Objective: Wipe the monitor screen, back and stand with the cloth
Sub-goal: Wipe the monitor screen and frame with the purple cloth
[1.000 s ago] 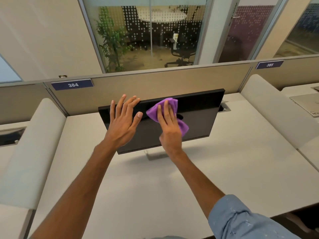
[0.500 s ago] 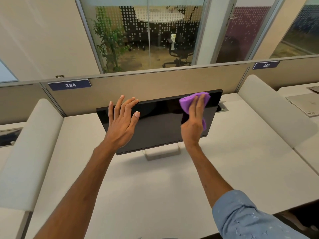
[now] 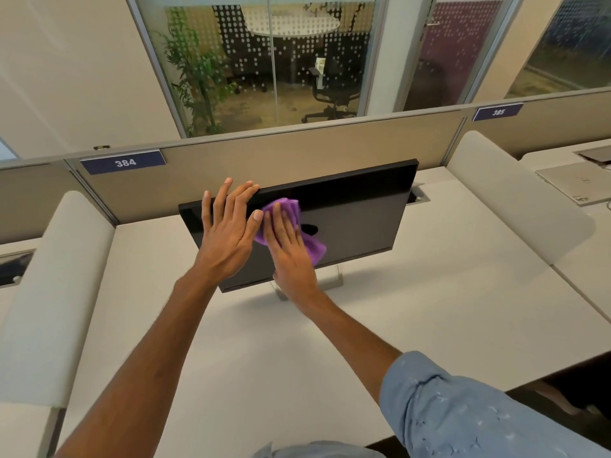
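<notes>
Monitor (image 3: 357,209) stands on white bench (image 3: 429,309), screen dark and tilted back a little, stand (image 3: 330,279) partly hidden behind right hand (image 3: 287,252). Left hand (image 3: 228,233) lies flat on screen's upper left, fingertips over top edge; grip slack, holds nothing. Right hand presses purple cloth (image 3: 287,206) flat against screen just beside left thumb, fingers straight, not curled round it.

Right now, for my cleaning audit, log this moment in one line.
left hand: flat on black flat-panel monitor | right hand: pressing purple cloth to screen | stage: screen wipe
</notes>
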